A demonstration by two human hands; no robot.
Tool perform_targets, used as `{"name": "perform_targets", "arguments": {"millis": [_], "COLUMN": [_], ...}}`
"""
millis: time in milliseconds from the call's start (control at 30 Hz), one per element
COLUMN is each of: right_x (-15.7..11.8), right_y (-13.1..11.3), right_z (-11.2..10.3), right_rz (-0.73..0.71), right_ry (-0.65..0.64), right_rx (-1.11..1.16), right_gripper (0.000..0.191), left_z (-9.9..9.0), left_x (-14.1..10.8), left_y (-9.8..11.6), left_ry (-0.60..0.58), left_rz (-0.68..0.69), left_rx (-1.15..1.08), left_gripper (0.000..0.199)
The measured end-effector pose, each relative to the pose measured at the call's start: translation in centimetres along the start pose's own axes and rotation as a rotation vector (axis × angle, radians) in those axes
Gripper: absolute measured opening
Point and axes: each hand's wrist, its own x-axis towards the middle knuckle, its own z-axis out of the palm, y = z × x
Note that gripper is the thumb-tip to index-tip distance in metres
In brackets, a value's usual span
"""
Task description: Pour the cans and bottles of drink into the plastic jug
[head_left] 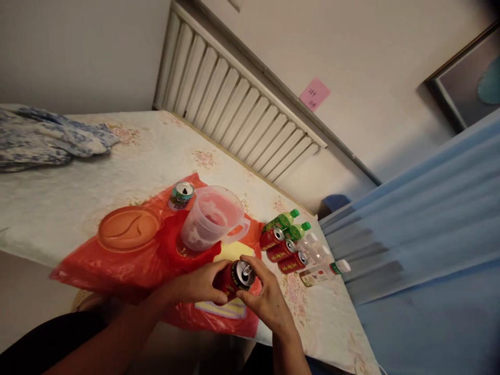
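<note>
A red drink can (233, 284) with a black band and an opened silver top is held between both my hands, tilted a little. My left hand (201, 284) wraps its left side, and my right hand (267, 294) grips the right side near the rim. Beneath them a yellow cloth (234, 252) lies on a red plastic bag (101, 268). Just beyond stands a translucent pitcher (211, 224) with its handle to the right. An orange round lid (128, 228) lies on the bag at left, and a small green-blue can (180, 196) stands behind.
Several red cans (281, 251), green-capped bottles (287, 221) and a white-capped bottle (322, 274) stand at the right of the flowered tablecloth (164, 146). A patterned cloth (50, 138) lies far left. A radiator (234, 99) runs behind the table; a blue curtain (422, 219) hangs at right.
</note>
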Motion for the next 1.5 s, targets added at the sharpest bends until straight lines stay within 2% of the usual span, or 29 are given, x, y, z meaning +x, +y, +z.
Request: {"name": "perform_targets", "arguments": {"millis": [167, 300, 433, 533, 600, 700, 833, 933, 1033, 1133, 1300, 1500], "right_x": [0.3, 0.7, 2.5, 4.8, 6.5, 8.9, 11.1, 12.3, 13.2, 13.9, 14.1, 13.0], "right_y": [0.3, 1.0, 2.3, 3.2, 3.6, 3.9, 3.8, 3.1, 1.7, 0.1, -2.1, -3.0], "right_z": [0.9, 1.1, 1.1, 1.2, 1.5, 2.4, 4.2, 5.5, 5.8, 4.7, 0.4, -4.6], "right_rz": [0.01, 0.018, 0.069, 0.084, 0.041, -0.024, -0.024, -0.016, -0.017, -0.045, -0.106, -0.114], "right_ry": [0.014, 0.031, 0.25, 0.393, 0.389, 0.289, 0.18, 0.232, 0.311, 0.359, 0.414, 0.474], "right_rx": [0.065, 0.247, 0.438, 0.496, 0.502, 0.498, 0.524, 0.634, 0.702, 0.662, 0.603, 0.547], "right_gripper": [0.066, 0.064, 0.055, 0.05, 0.05, 0.043, 0.041, 0.037, 0.037, 0.039, 0.043, 0.043], "left_z": [-0.3, -1.0, -1.8, -2.1, -2.2, -2.3, -2.6, -2.9, -3.2, -3.3, -3.9, -5.3], "left_x": [-0.6, -1.1, -1.6, -1.9, -2.0, -2.3, -2.8, -3.2, -3.4, -3.5, -3.3, -3.0], "left_y": [-0.1, 0.4, 0.7, 0.6, 0.6, 1.0, 1.8, 2.2, 2.2, 2.0, 1.9, 1.6], "left_ry": [0.034, 0.016, -0.013, -0.01, -0.018, -0.026, -0.029, -0.019, -0.002, -0.02, -0.008, 0.142], "left_rz": [-0.03, -0.028, -0.037, -0.046, -0.044, -0.048, -0.037, -0.024, -0.029, -0.051, -0.036, -0.009], "left_rx": [-0.004, -0.055, -0.135, -0.178, -0.204, -0.212, -0.215, -0.21, -0.202, -0.172, -0.123, -0.057], "left_gripper": [0.068, 0.071, 0.077, 0.079, 0.079, 0.077, 0.075, 0.073, 0.072, 0.073, 0.079, 0.073]}}
